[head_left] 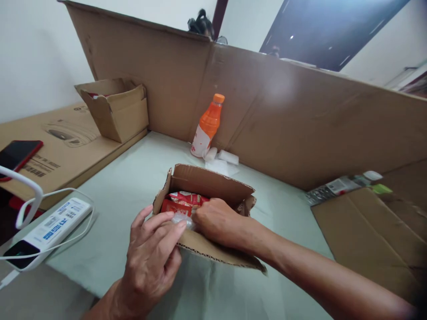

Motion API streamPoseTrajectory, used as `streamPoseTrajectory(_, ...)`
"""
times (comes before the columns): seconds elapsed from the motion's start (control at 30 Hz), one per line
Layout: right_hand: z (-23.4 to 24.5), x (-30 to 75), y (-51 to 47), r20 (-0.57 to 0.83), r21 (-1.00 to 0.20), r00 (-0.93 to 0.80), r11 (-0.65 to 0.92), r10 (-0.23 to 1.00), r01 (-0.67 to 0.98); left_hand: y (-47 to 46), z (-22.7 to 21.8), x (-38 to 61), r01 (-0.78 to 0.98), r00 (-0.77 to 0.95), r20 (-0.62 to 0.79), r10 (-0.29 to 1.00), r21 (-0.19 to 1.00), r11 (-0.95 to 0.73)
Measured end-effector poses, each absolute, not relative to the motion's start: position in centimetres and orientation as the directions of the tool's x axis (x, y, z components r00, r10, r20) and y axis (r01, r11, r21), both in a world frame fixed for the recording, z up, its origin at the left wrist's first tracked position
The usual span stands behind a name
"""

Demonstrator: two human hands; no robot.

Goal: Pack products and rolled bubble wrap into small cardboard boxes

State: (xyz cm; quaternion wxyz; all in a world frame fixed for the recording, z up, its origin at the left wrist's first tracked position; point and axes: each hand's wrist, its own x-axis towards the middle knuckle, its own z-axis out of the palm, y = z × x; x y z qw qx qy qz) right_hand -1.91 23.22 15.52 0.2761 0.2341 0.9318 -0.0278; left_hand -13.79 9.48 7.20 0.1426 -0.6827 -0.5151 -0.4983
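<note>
A small open cardboard box (213, 178) stands on the cloth-covered table in front of me. Red printed packets (176, 207) lie inside it, with clear bubble wrap (183, 219) along the near side. My left hand (150, 253) grips the box's near left edge, its fingertips reaching over the rim onto the bubble wrap. Down inside the box is my right hand (216, 222), its fingers curled closed beside the packets. Its fingertips are hidden, so I cannot make out what they hold.
An orange drink bottle (207, 126) stands at the back beside white wrapping scraps (225, 161). Another carton (123, 111) sits on a large flat box at left, near a phone (18, 155). A white power bank (46, 233) with cables lies left; a clear bottle (343, 184) lies right.
</note>
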Motion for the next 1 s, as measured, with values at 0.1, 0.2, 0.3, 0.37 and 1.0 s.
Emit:
streamPoseTrajectory(0.1,16.2,-0.9,23.7,-0.434,0.01,-0.824,0.916,0.365,0.401,9.2,6.7,-14.2,0.855,-0.073,0.831,0.552,0.337,-0.394)
streamPoseTrajectory(0.2,17.6,5.2,23.5,0.04,-0.188,-0.853,0.842,0.521,0.505,8.1,5.1,-15.2,0.84,-0.273,0.809,0.521,0.464,-0.28)
streamPoseTrajectory(0.3,16.2,13.2,21.4,0.327,-0.362,-0.485,0.581,0.811,0.729,6.6,2.3,-16.3,0.677,-0.52,0.595,0.613,0.724,-0.129)
streamPoseTrajectory(0.37,12.9,16.8,19.4,0.281,-0.467,-0.345,0.442,0.896,0.766,6.0,0.2,-16.7,0.49,-0.587,0.362,0.724,0.871,-0.038)
streamPoseTrajectory(1.0,-1.5,26.3,5.8,0.403,-0.465,-0.147,0.341,0.903,0.817,12.4,-0.5,-5.6,0.038,-0.114,0.052,0.992,0.998,-0.048)
